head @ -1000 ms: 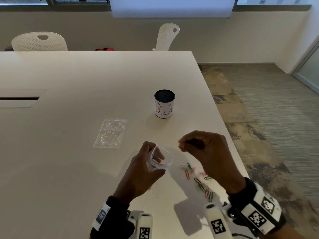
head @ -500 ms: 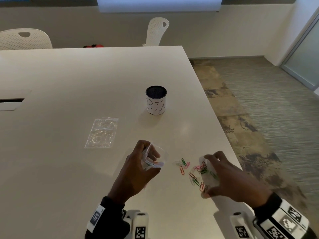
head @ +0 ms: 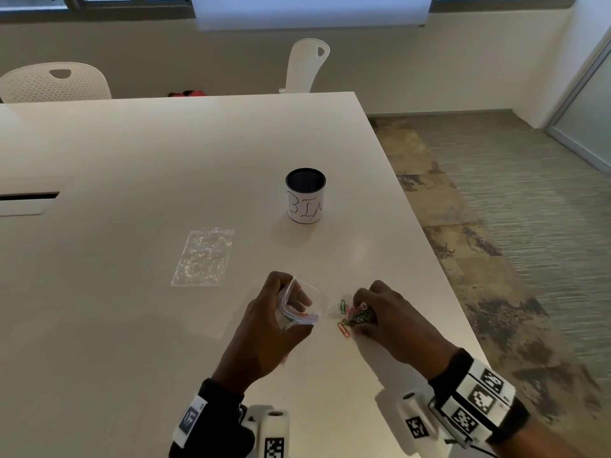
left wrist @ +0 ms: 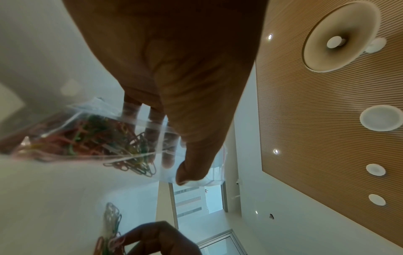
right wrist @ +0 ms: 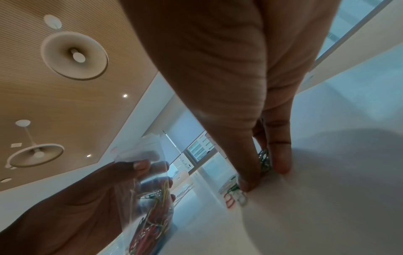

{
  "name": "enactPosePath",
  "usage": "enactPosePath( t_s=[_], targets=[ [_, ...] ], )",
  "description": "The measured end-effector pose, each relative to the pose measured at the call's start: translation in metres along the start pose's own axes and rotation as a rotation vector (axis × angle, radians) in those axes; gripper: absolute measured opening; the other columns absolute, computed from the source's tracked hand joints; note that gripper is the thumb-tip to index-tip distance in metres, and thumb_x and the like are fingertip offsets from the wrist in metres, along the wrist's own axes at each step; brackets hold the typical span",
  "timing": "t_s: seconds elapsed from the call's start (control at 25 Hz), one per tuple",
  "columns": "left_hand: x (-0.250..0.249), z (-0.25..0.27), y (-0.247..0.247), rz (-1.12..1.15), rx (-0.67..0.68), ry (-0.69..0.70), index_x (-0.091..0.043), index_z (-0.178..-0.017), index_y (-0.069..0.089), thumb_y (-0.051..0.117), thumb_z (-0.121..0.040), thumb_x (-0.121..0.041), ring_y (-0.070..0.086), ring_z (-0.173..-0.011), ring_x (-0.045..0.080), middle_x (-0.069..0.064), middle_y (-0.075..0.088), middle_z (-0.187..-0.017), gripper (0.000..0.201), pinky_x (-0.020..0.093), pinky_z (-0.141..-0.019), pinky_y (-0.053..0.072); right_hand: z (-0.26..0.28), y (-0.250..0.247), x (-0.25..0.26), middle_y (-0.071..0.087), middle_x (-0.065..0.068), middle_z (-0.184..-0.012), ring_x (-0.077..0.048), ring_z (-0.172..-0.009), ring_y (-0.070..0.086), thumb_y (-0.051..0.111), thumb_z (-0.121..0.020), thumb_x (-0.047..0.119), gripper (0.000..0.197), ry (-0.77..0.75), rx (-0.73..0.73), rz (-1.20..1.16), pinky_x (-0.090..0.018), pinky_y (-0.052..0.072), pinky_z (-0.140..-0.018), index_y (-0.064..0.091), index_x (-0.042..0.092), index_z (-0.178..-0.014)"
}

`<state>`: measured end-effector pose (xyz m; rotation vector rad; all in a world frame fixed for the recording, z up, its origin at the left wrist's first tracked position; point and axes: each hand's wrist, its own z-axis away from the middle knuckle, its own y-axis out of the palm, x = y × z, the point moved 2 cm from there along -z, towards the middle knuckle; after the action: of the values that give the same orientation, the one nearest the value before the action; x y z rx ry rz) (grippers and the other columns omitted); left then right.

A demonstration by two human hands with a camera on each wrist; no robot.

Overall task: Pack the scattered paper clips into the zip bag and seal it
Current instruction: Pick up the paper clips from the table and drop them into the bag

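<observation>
My left hand (head: 274,328) holds a small clear zip bag (head: 299,307) with its mouth spread open toward the right; coloured paper clips (left wrist: 91,139) lie inside it. In the right wrist view the bag (right wrist: 148,189) shows the clips through its wall. My right hand (head: 383,315) rests on the white table (head: 132,325), its thumb and fingers pinched around a bunch of loose paper clips (head: 358,314). A green clip (head: 343,305) and an orange clip (head: 344,330) lie just left of that bunch. In the right wrist view the pinched clips (right wrist: 265,160) sit between thumb and finger.
A second clear bag (head: 203,257) lies flat on the table to the left. A white cup (head: 305,195) with a dark inside stands farther back. The table's right edge (head: 439,269) runs close beside my right hand. Two white chairs (head: 307,64) stand beyond the table.
My right hand came down from beside the bag mouth to the table, then swept the spread clips left into a bunch and closed on them. The left hand kept the bag open.
</observation>
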<state>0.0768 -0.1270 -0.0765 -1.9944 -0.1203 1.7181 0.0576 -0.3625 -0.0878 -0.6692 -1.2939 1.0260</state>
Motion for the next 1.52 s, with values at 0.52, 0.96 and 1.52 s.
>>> enactPosePath(
  t_s=[0.52,0.96,1.52],
  targets=[
    [-0.002,0.001,-0.003,0.0,-0.002,-0.019,-0.023,-0.104,0.054,0.084,-0.083,-0.017,0.067,-0.091,0.003,-0.008,0.069,-0.096,0.038,0.008,-0.072,0.05,-0.038,-0.014,0.005,0.075,0.003,-0.087,-0.005,-0.075,0.071,0.082,-0.085,0.011,0.009,-0.039,-0.098,-0.173,-0.015,0.057,-0.072,0.079,0.015,-0.093],
    [-0.002,-0.002,-0.003,0.0,0.025,-0.016,-0.021,-0.109,0.054,0.085,-0.083,-0.021,0.067,-0.096,0.004,-0.01,0.069,-0.099,0.04,0.008,-0.075,0.051,-0.019,-0.046,0.016,0.079,0.002,-0.075,-0.009,-0.071,0.076,0.085,-0.082,0.011,0.009,-0.063,-0.213,-0.492,-0.019,0.061,-0.074,0.078,0.014,-0.087],
    [-0.009,0.0,-0.004,-0.015,0.048,-0.045,-0.021,-0.116,0.048,0.083,-0.085,-0.014,0.067,-0.088,-0.008,-0.007,0.069,-0.096,0.047,0.007,-0.068,0.051,-0.008,-0.047,0.085,0.081,0.007,-0.093,-0.001,-0.085,0.075,0.077,-0.089,0.008,0.018,-0.364,-0.179,-0.374,-0.022,0.061,-0.082,0.082,0.02,-0.102]
  ],
)
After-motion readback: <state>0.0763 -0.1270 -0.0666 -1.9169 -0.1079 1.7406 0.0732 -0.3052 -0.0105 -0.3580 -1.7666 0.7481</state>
